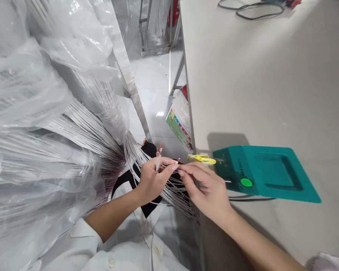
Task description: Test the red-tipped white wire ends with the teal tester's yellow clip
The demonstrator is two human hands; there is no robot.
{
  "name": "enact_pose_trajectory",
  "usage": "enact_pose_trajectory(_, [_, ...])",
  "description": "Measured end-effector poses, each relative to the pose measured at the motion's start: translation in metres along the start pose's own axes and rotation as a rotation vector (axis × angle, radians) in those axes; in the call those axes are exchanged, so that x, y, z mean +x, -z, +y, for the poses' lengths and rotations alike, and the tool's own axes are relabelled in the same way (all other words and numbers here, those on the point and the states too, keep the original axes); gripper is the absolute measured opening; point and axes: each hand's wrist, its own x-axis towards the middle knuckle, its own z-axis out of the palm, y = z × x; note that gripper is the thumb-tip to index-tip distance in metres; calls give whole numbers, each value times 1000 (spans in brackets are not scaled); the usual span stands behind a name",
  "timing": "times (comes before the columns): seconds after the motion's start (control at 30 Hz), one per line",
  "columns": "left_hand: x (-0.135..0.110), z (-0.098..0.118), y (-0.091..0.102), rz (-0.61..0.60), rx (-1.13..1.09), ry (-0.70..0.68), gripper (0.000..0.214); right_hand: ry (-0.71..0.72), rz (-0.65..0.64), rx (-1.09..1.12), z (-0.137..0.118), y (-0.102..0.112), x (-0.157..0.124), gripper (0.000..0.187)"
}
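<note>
My left hand (156, 180) is closed, with a few thin white wires (158, 162) gripped in it, their reddish ends sticking up above the fingers. Thumb and forefinger of my right hand (207, 186) are pinched close against the left fingertips, on what looks like the end of a white wire, mostly hidden by the fingers. Below both hands a loose bundle of white wires (176, 197) lies across my lap, its reddish ends hanging to the right. Just right of my right hand stands a teal device (277, 171) with a lit green round light (246, 182).
Yellow-handled snips (202, 159) lie beside the device at the edge of the grey table (260, 82). A black cable (254, 11) is at the table's far end. Plastic-wrapped wire bundles (45, 101) fill the left side. A printed box (179, 130) stands below the table edge.
</note>
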Motion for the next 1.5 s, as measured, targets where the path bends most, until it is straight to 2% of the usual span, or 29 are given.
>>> enact_pose_trajectory(0.1, [-1, 2, -2, 39, 41, 30, 15, -67, 99, 12, 0, 6, 4, 15])
enact_pose_trajectory(0.2, [0, 0, -4, 16, 68, 10, 11, -116, 77, 78, -2, 7, 6, 13])
enact_pose_trajectory(0.3, [2, -7, -3, -13, 130, -5, 10, -95, 61, 86, -3, 4, 4, 9])
enact_pose_trajectory(0.47, [4, -14, -1, -35, 202, -28, 11, -110, 94, 64, 1, -3, 0, 5])
enact_pose_trajectory(0.53, [3, -11, -1, -54, 155, 0, 14, -142, 100, 94, 2, -4, 0, 6])
enact_pose_trajectory(0.7, [0, -1, -1, -169, -156, 164, 19, -216, 79, 261, 3, -1, 1, 10])
enact_pose_trajectory(0.8, [0, 0, 0, -223, -224, 239, 25, -234, 102, 311, 3, -1, 1, 9])
enact_pose_trajectory(1.03, [1, -1, 4, -211, -200, 183, 21, -275, 62, 346, 0, 7, 5, 10])
enact_pose_trajectory(1.17, [4, 4, 6, -215, -91, 142, 17, -180, 36, 255, -3, 15, 13, 22])
enact_pose_trajectory(1.2, [4, 6, 6, -222, -63, 135, 15, -132, 3, 211, -4, 18, 14, 22])
enact_pose_trajectory(1.27, [3, 9, 6, -259, 28, 125, 13, -44, -53, 144, -5, 22, 17, 8])
enact_pose_trajectory(1.3, [3, 10, 7, -276, 90, 113, 12, 0, -64, 144, -5, 24, 18, 9])
enact_pose_trajectory(1.37, [6, 8, 9, -249, 138, 81, 11, 84, -94, 212, -2, 28, 21, 11])
enact_pose_trajectory(1.4, [8, 6, 10, -229, 129, 108, 13, 114, -104, 258, 1, 30, 22, 11])
enact_pose_trajectory(1.43, [12, 3, 11, -200, 86, 139, 17, 117, -115, 301, 5, 31, 23, 10])
enact_pose_trajectory(1.5, [17, -4, 10, -216, -49, 227, 23, 74, -106, 453, 11, 31, 24, 9])
